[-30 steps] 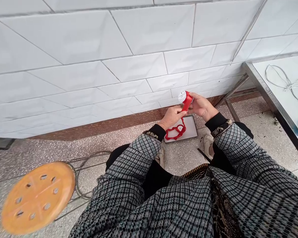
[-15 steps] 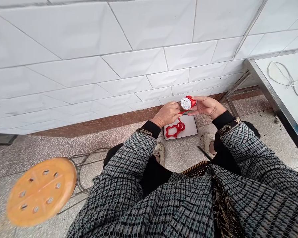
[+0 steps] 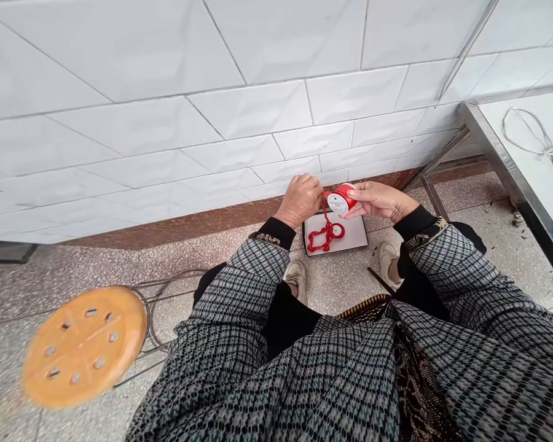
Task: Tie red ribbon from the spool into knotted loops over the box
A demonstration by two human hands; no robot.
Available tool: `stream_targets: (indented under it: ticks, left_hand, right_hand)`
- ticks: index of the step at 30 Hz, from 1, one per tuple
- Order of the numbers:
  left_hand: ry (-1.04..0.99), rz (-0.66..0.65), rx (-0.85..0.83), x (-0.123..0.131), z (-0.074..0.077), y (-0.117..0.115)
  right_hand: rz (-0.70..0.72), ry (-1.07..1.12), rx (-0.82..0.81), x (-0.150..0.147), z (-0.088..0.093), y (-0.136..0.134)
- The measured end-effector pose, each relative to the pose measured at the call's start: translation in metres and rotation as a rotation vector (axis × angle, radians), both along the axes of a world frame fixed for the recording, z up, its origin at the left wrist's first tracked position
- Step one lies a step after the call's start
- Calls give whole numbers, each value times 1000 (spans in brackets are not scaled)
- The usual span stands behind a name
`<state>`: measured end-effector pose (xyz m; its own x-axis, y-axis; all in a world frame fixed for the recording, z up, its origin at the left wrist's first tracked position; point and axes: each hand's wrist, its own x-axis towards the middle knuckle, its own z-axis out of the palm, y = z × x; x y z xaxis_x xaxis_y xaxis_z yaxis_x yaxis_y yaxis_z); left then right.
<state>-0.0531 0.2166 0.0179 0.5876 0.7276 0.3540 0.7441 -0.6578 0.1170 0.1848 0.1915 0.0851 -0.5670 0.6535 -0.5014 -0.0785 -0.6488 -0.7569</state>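
My right hand (image 3: 378,199) holds a spool of red ribbon (image 3: 340,199), its white printed label turned toward me and its thumb resting on the rim. Beside it, my left hand (image 3: 301,197) is closed with the knuckles up, pinching the red ribbon close to the spool; its fingertips are mostly hidden. From there a red strand hangs down to a looped, knotted length of red cord (image 3: 325,236). That cord lies on a white, dark-edged box or tray (image 3: 354,236) on the floor between my feet.
An orange round stool (image 3: 85,347) with holes in its seat stands at left on thin metal legs. A metal-edged table (image 3: 502,166) is at right with loose white wire (image 3: 546,147) on it. The white tiled wall (image 3: 258,129) rises just ahead.
My left hand has moved slightly up and left, with ribbon stretched between it and the spool. The spool has tilted and shifted a little left and down.
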Motion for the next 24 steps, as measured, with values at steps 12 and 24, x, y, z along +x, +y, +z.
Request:
stream_targets:
  ticks: [12,24]
  left_hand:
    - [-41,46,119,-8,1,2]
    - [-155,121,113,-10,8,4]
  right_hand:
    - [4,-44,37,-3,-5,0]
    - [-5,-185,113,-9,-10,0]
